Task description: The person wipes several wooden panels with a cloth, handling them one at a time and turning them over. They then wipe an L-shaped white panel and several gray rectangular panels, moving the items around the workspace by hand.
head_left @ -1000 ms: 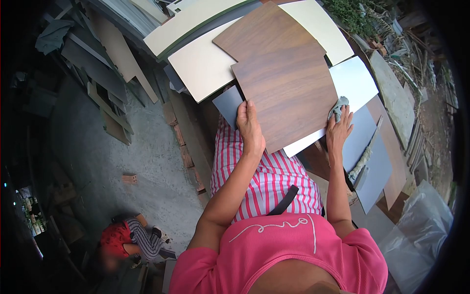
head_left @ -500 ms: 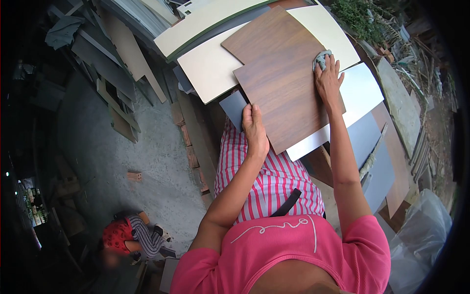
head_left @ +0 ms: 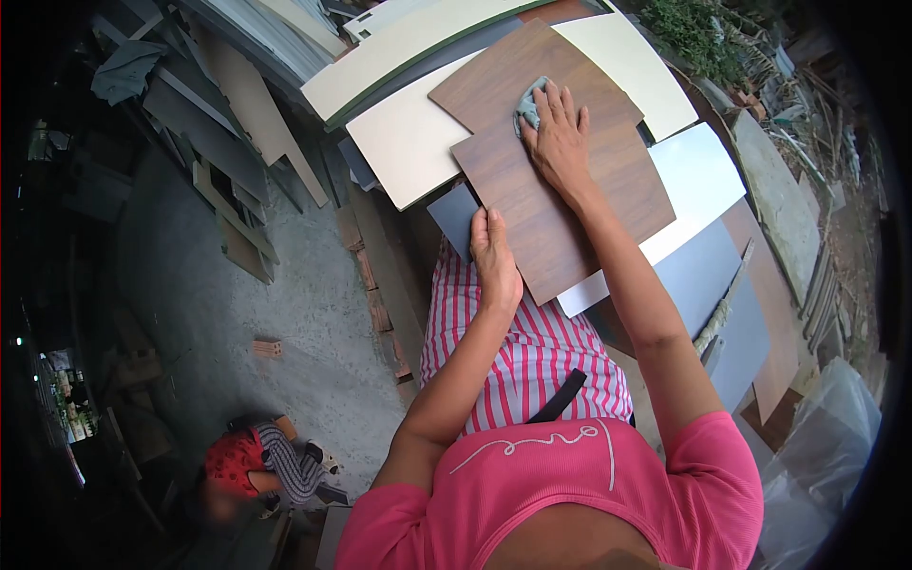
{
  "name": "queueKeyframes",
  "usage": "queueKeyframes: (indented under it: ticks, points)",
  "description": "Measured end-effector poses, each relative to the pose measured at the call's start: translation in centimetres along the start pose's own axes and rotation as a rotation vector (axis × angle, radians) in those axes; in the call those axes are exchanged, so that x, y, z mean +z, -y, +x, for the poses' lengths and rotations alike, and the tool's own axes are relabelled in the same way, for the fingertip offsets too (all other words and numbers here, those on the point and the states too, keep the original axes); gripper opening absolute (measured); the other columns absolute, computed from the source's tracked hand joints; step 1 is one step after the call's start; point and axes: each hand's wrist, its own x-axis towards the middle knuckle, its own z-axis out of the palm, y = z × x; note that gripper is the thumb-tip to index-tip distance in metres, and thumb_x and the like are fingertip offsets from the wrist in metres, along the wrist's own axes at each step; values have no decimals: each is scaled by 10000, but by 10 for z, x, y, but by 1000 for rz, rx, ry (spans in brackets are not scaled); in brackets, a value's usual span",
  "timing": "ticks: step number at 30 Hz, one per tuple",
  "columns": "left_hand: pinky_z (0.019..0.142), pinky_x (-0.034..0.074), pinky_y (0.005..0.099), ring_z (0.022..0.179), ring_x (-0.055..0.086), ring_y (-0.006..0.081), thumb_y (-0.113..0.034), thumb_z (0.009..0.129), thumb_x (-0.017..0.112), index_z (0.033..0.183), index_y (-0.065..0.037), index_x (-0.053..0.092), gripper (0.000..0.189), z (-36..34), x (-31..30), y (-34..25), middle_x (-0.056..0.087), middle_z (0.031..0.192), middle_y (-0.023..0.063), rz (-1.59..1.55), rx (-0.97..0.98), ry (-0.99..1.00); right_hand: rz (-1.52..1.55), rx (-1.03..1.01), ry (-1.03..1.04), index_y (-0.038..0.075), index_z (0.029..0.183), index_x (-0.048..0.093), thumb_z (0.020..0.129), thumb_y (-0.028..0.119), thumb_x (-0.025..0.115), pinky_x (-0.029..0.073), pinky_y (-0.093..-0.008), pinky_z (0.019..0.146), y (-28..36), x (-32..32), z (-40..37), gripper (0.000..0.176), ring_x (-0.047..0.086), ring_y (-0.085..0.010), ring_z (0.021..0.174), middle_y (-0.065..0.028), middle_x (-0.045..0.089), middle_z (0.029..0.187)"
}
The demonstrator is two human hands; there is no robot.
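A brown wood-grain board lies in front of me, overlapping a second brown board of the same look. My left hand grips the nearer board by its left edge, thumb on top and fingers out of sight underneath. Pressed flat on the upper part of the boards, my right hand has a grey-green cloth under its fingers. A small dark grey panel sticks out beside my left hand.
Cream boards and a white board lie beneath the brown ones. Grey panels and a clear plastic sheet are at right. Another person crouches on the concrete floor at lower left, near a brick.
My right hand has slid the cloth leftward across the board, from its right edge to the upper middle. My left hand keeps its hold on the edge.
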Motion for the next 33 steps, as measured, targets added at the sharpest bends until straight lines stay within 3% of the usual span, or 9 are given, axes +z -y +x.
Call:
queueKeyframes:
  ticks: [7,13,15,20,22,26,28,30,33]
  points:
    - [907,385,261,1011,469,100,-267,999,397,1192,-26,480,320,3,-3,4,535,1108,54,-74,-21,3,122,-197,102,87,1339,424,883,352,518,209,-532,1076,45,-13,-20,536,284,-298,1348,-104,342,1441]
    - [1044,301,306,1249,382,188,-438,983,348,1363,16,315,593,6,-8,4,402,1360,127,-98,-82,-29,192,-416,196,102,1345,422,892,366,492,186,-498,1100,53,-23,-29,529,252,-257,1366,-84,321,1456]
    - [1091,250,334,1322,303,208,-538,958,292,1393,37,218,724,6,-10,-1,290,1441,141,-326,-112,153,209,-472,222,100,1348,419,889,364,490,162,-471,1117,51,-27,-35,534,232,-243,1375,-79,312,1462]
    - [1094,249,349,1337,278,213,-609,922,289,1404,-15,234,767,8,-6,-3,280,1449,114,-287,50,59,268,-584,324,110,1356,413,854,370,535,152,-439,1131,44,-48,-61,579,225,-233,1378,-64,298,1471]
    - [1093,257,365,1329,294,223,-615,917,296,1418,-43,221,764,5,-8,-6,280,1449,116,-294,-17,21,338,-591,386,119,1359,411,836,373,559,142,-439,1136,40,-59,-76,601,220,-225,1380,-62,293,1475]
    - [1026,350,360,1226,405,221,-652,896,308,1307,-49,360,731,2,-10,-6,407,1310,100,-270,-140,-62,342,-604,432,173,1389,369,822,380,576,114,-434,1152,21,-67,-113,639,196,-196,1390,-20,274,1485]
    - [1037,317,350,1250,371,229,-714,847,345,1342,-18,308,854,5,-12,-3,358,1352,110,-245,-170,-63,332,-607,474,191,1394,361,825,379,574,106,-432,1155,12,-76,-125,636,192,-189,1391,-7,271,1487]
    - [976,385,340,1155,451,213,-675,884,310,1246,-14,396,759,6,-12,-1,446,1249,111,-215,-167,-122,321,-610,513,209,1398,352,827,377,572,98,-431,1158,4,-84,-134,634,189,-183,1392,6,268,1488]
    - [1030,309,338,1212,407,224,-714,854,328,1300,16,373,856,6,-13,-5,448,1284,141,-213,-159,80,320,-653,555,238,1393,356,817,370,583,90,-434,1161,-8,-95,-145,633,184,-177,1393,16,260,1491]
